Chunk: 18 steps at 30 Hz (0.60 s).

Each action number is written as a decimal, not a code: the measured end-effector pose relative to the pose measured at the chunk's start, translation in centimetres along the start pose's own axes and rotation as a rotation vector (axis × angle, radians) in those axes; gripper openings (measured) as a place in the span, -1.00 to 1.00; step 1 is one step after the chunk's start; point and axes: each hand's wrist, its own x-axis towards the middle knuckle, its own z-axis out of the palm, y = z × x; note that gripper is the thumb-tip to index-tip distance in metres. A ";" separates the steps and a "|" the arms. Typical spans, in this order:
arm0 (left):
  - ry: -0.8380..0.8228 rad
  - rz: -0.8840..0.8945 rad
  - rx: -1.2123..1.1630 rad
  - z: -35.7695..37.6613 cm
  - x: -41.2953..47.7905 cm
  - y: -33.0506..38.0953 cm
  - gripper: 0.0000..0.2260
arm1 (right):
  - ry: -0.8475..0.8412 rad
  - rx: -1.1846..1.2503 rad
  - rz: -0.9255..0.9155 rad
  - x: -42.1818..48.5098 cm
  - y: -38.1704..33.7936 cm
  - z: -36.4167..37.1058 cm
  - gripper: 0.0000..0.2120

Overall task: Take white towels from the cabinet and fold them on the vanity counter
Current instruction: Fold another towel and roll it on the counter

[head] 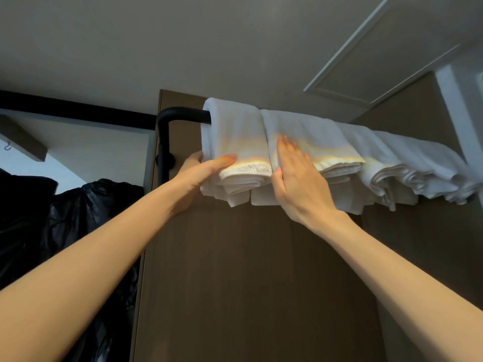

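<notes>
Your left hand [206,169] grips lower fold of leftmost white towel [235,129], hung over black rail [180,114] at rail's bent end, thumb in front; your right hand [295,178] lies flat on next towel [313,131] along rail, holding nothing
</notes>
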 end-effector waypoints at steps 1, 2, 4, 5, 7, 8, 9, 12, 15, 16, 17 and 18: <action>-0.001 0.002 -0.004 -0.1 0.0 0.0 -0.04 | -0.016 0.007 0.008 -0.1 0.0 0.2 -0.46; 0.001 0.000 -0.010 -0.1 0.0 0.0 0.00 | -0.031 0.011 0.015 -0.2 0.1 0.4 -0.46; 0.011 -0.016 -0.012 -0.2 -0.1 0.0 0.08 | -0.066 0.013 0.023 -0.3 0.0 0.5 -0.45; 0.016 -0.026 -0.009 -0.3 -0.1 0.0 0.10 | -0.084 0.018 0.022 -0.4 0.0 0.4 -0.44; 0.044 -0.032 -0.005 -0.2 -0.4 0.1 0.13 | -0.109 0.033 0.018 -0.5 0.1 0.0 -0.44; 0.063 -0.032 0.002 0.0 -0.8 0.4 0.14 | -0.113 0.038 0.014 -0.5 0.1 -0.4 -0.45; 0.081 -0.030 0.014 0.3 -1.4 1.0 0.13 | -0.118 0.040 0.010 -0.6 0.2 -0.7 -0.45; 0.138 -0.028 0.064 1.5 -3.1 2.3 -0.15 | -0.132 0.043 -0.006 -1.1 0.2 -1.9 -0.46; 0.170 -0.042 0.153 2.3 -4.3 3.3 -0.24 | -0.137 0.051 -0.027 -1.9 0.4 -3.0 -0.45; 0.163 -0.045 0.182 2.5 -5.0 3.7 -0.20 | -0.140 0.053 -0.036 -2.2 0.4 -3.5 -0.44; 0.158 -0.046 0.205 2.8 -5.7 4.2 -0.18 | -0.145 0.058 -0.045 -2.5 0.4 -3.9 -0.44; 0.164 -0.050 0.223 3.2 -6.5 4.8 -0.22 | -0.150 0.069 -0.051 -3.0 0.4 -4.4 -0.44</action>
